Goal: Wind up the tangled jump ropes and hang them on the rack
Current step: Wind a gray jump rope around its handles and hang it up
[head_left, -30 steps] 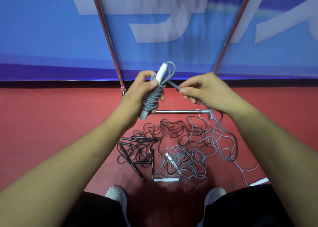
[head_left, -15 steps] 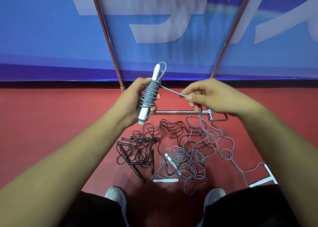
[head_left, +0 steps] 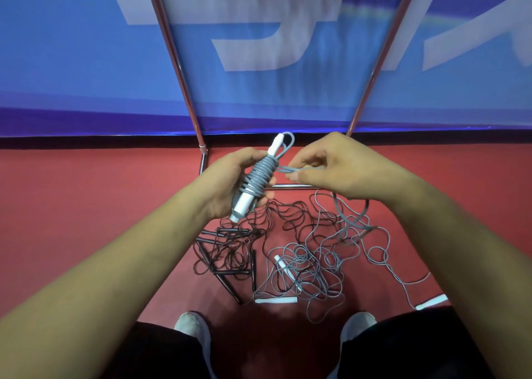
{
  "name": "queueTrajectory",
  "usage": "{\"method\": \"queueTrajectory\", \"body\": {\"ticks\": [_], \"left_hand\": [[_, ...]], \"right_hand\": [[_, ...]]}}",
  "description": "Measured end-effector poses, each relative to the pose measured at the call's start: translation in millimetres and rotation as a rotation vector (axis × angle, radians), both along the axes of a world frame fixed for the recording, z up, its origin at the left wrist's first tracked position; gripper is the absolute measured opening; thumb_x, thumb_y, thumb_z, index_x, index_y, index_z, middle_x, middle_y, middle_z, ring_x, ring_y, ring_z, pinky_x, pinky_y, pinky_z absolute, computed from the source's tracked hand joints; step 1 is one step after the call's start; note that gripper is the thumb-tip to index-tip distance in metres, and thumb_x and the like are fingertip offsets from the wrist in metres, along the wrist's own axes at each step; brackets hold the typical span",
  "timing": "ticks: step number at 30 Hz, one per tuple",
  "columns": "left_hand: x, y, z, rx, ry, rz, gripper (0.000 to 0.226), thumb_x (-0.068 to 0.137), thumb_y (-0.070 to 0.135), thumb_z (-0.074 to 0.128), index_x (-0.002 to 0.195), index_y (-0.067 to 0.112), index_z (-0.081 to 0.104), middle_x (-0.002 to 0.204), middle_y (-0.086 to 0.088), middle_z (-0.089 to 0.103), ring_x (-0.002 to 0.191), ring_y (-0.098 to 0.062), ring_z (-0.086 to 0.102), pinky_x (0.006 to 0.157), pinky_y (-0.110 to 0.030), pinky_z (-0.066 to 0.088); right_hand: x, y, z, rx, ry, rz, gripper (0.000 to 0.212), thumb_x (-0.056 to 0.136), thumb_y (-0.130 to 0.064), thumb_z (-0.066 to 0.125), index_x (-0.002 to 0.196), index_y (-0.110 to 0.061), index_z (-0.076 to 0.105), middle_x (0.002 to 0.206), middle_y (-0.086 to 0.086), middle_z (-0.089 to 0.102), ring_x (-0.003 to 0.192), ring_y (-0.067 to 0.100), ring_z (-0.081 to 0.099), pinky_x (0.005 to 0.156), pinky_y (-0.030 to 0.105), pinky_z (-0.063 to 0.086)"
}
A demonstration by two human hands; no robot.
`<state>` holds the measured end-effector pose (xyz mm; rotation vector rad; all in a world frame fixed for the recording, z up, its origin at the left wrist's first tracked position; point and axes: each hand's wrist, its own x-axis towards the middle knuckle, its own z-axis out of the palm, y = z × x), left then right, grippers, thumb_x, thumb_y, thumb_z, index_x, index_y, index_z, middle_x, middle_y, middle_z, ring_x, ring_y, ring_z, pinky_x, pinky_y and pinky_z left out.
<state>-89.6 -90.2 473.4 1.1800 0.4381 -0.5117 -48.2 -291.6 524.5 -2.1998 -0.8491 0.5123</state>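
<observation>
1. Grips in the left hand (head_left: 230, 183) a tilted white handle (head_left: 244, 204), bound round with tight grey coils (head_left: 260, 174), held above the floor.
2. Pinches in the right hand (head_left: 336, 168) the loose grey strand (head_left: 290, 170) just beside the coils.
3. Below, on the red floor (head_left: 86, 220): a grey tangle (head_left: 311, 266) touching a black tangle (head_left: 230, 249) on its left.
4. Just behind the hands: the metal rack (head_left: 178, 71).

A red floor (head_left: 72, 206) runs to a blue banner (head_left: 72, 62) along its far edge, printed with big, blurred white lettering (head_left: 259, 47). A dark strip (head_left: 86, 141) lies where they meet. At the near edge, a pale left shoe (head_left: 191, 325) and right shoe (head_left: 355, 325) show beyond black trouser legs (head_left: 161, 352).
</observation>
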Motion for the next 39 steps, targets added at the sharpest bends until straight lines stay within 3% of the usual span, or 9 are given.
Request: {"method": "queueTrajectory", "body": {"ticks": [4, 10, 12, 16, 19, 22, 26, 32, 39], "left_hand": [[-1, -4, -1, 0.083, -0.126, -0.066, 0.022, 0.096, 0.019, 0.053, 0.114, 0.008, 0.061, 0.076, -0.012, 0.064, 0.059, -0.02, 0.061, 0.05, -0.024, 0.05], [-4, 0, -7, 0.505, -0.314, -0.338, 0.023, 0.087, 0.03, 0.074, 0.109, 0.023, 0.071, 0.089, -0.021, 0.07, 0.075, -0.023, 0.059, 0.072, -0.035, 0.048], [-4, -1, -6, 0.604, -0.375, -0.436, 0.021, 0.091, 0.03, 0.072, 0.111, 0.025, 0.069, 0.082, -0.025, 0.064, 0.068, -0.022, 0.053, 0.069, -0.036, 0.046], [-7, -4, -5, 0.636, -0.493, -0.543, 0.02, 0.1, 0.016, 0.061, 0.119, 0.02, 0.065, 0.065, 0.01, 0.053, 0.054, -0.011, 0.041, 0.055, -0.023, 0.036], [-11, -5, -1, 0.697, -0.565, -0.587, 0.02, 0.098, 0.011, 0.062, 0.115, 0.021, 0.066, 0.069, 0.021, 0.059, 0.059, 0.004, 0.048, 0.06, -0.012, 0.038], [-14, -6, 0, 0.616, -0.615, -0.573, 0.012, 0.093, 0.029, 0.071, 0.104, 0.024, 0.069, 0.08, 0.009, 0.056, 0.07, -0.006, 0.049, 0.067, -0.022, 0.042], [-13, -9, 0, 0.436, -0.571, -0.428, 0.008, 0.094, 0.029, 0.069, 0.087, 0.033, 0.068, 0.069, -0.002, 0.051, 0.054, -0.013, 0.039, 0.047, -0.02, 0.032], [-10, -17, -5, 0.064, -0.374, -0.197, 0.019, 0.089, 0.03, 0.055, 0.099, 0.015, 0.06, 0.07, -0.013, 0.06, 0.06, -0.024, 0.052, 0.054, -0.028, 0.047], [-1, -8, -8, -0.245, -0.234, -0.012, 0.02, 0.095, 0.038, 0.049, 0.104, 0.02, 0.054, 0.073, -0.011, 0.056, 0.059, -0.024, 0.052, 0.06, -0.033, 0.048]], "right_hand": [[1, -4, 6, 0.034, 0.006, -0.037, 0.009, 0.091, -0.02, 0.069, 0.088, -0.016, 0.077, 0.049, -0.009, 0.048, 0.043, 0.005, 0.039, 0.044, 0.014, 0.029], [2, -4, -2, -0.053, 0.02, 0.027, 0.012, 0.093, -0.02, 0.067, 0.088, -0.015, 0.077, 0.049, -0.01, 0.058, 0.042, 0.002, 0.05, 0.045, 0.013, 0.036], [3, -3, -5, -0.079, -0.017, 0.033, 0.011, 0.091, -0.019, 0.069, 0.085, -0.017, 0.078, 0.056, -0.008, 0.064, 0.047, 0.001, 0.055, 0.05, 0.012, 0.039], [7, -2, -6, -0.023, -0.048, -0.06, 0.005, 0.083, -0.016, 0.076, 0.077, -0.018, 0.077, 0.059, -0.007, 0.067, 0.05, -0.001, 0.053, 0.051, 0.011, 0.038], [9, 1, -6, 0.041, -0.002, -0.122, 0.008, 0.074, -0.018, 0.084, 0.074, -0.018, 0.076, 0.062, 0.001, 0.069, 0.053, 0.003, 0.051, 0.05, 0.013, 0.037], [11, 3, -9, 0.105, 0.048, -0.147, 0.013, 0.07, -0.02, 0.088, 0.072, -0.015, 0.076, 0.057, 0.002, 0.063, 0.051, 0.008, 0.044, 0.048, 0.017, 0.035], [17, 0, -13, 0.202, 0.149, -0.215, 0.008, 0.076, -0.017, 0.083, 0.076, -0.013, 0.077, 0.055, -0.002, 0.062, 0.052, 0.009, 0.044, 0.05, 0.02, 0.036], [28, -7, -24, 0.208, 0.416, -0.242, 0.011, 0.09, -0.01, 0.07, 0.08, -0.008, 0.07, 0.06, 0.001, 0.064, 0.046, 0.009, 0.05, 0.043, 0.018, 0.04], [32, -17, -27, 0.108, 0.369, -0.203, 0.019, 0.096, -0.022, 0.064, 0.091, -0.007, 0.074, 0.061, -0.001, 0.055, 0.048, 0.013, 0.043, 0.05, 0.025, 0.038]]}}
